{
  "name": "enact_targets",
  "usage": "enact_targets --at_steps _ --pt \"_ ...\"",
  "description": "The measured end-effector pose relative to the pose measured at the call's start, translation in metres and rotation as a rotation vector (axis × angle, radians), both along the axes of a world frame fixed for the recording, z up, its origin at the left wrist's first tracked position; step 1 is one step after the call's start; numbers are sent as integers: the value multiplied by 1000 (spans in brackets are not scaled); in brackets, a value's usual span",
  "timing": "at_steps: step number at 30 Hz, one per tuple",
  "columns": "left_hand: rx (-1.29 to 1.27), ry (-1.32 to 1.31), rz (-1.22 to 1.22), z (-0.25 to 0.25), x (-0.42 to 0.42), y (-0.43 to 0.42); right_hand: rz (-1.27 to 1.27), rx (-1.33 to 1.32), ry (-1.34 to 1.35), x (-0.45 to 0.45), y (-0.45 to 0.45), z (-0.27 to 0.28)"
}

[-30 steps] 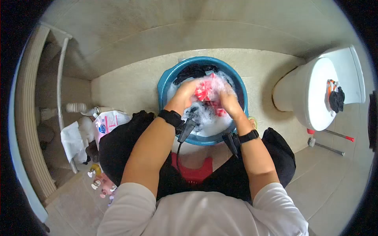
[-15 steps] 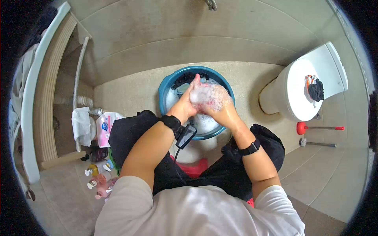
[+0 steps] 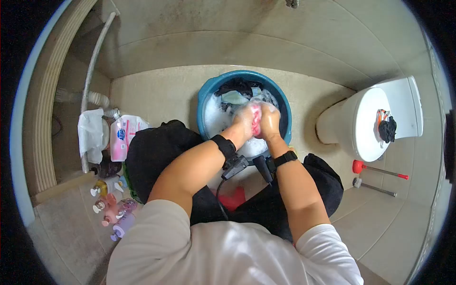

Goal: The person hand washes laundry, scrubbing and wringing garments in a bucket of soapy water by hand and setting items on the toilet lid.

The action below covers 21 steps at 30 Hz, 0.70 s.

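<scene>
A blue round basin (image 3: 203, 102) stands on the floor before me, holding foamy water, dark cloth (image 3: 240, 87) and a pale green piece (image 3: 234, 98). Over its middle, my left hand (image 3: 243, 121) and my right hand (image 3: 270, 118) press together around a red and white cloth (image 3: 256, 118). Both hands are closed on it, with suds over the fingers. Much of the cloth is hidden by hands and foam.
A toilet (image 3: 365, 124) at the right bears a small black and orange item (image 3: 387, 129). Beside it lie a red plunger (image 3: 358, 166) and a brush (image 3: 357, 182). At the left are a detergent bag (image 3: 121, 137) and several pump bottles (image 3: 124, 222). A red stool (image 3: 232, 198) shows between my knees.
The cloth was spread between my hands, then hidden under foam as they came together. Now both hands squeeze it, red showing between them. The camera view has also shifted.
</scene>
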<state>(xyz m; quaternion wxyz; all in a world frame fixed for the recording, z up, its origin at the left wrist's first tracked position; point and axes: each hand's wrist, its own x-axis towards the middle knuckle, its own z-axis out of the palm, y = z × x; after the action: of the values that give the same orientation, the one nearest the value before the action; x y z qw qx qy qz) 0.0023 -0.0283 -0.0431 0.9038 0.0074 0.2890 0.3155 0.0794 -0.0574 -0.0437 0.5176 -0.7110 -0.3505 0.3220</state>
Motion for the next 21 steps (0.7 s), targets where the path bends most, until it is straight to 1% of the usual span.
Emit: enact_targets --at_steps 1,2,3,4,5,6,7,8,9,10,11,12,13,14,15,16,18,19,21 --pt "2 2 4 6 0 -2 -58 -31 225 4 4 1" --pt "0 189 -5 12 0 -5 -35 -128 234 12 1 4" --pt "0 378 -15 16 -3 -9 25 -179 92 20 -4 12" --pt "97 408 -81 20 -6 -10 -9 -165 231 27 -7 9" --pt "96 407 -78 23 -8 -10 -46 -156 368 34 -12 5" --pt "127 290 -104 27 -10 -10 -53 -214 210 36 -12 14" --pt "159 172 -131 32 -12 -11 -56 -214 208 35 -16 22" --pt "220 225 -116 37 -14 -8 -5 -159 265 35 -23 30" --pt "199 222 -113 33 -14 -2 47 -101 319 31 -28 46" --pt "194 177 -112 30 -16 6 211 -36 155 37 -33 40" --pt "188 132 -115 27 -19 12 308 -75 168 21 -36 82" --pt "61 89 -64 35 -21 16 329 -84 103 20 -37 92" --pt "-5 -23 -76 38 -24 18 352 -92 38 12 -36 110" --pt "-13 -84 -108 42 -27 19 350 -97 119 3 -40 131" --pt "-24 -143 -138 53 -32 18 350 -91 117 -1 -45 145" --pt "-21 -143 -137 49 -34 20 439 -24 50 -2 -49 154" --pt "47 -311 -396 43 -36 20 606 135 -114 3 -52 157" --pt "60 -341 -424 40 -34 17 605 136 -117 7 -52 158" --pt "161 -291 -225 42 -34 5 443 168 96 14 -54 165"
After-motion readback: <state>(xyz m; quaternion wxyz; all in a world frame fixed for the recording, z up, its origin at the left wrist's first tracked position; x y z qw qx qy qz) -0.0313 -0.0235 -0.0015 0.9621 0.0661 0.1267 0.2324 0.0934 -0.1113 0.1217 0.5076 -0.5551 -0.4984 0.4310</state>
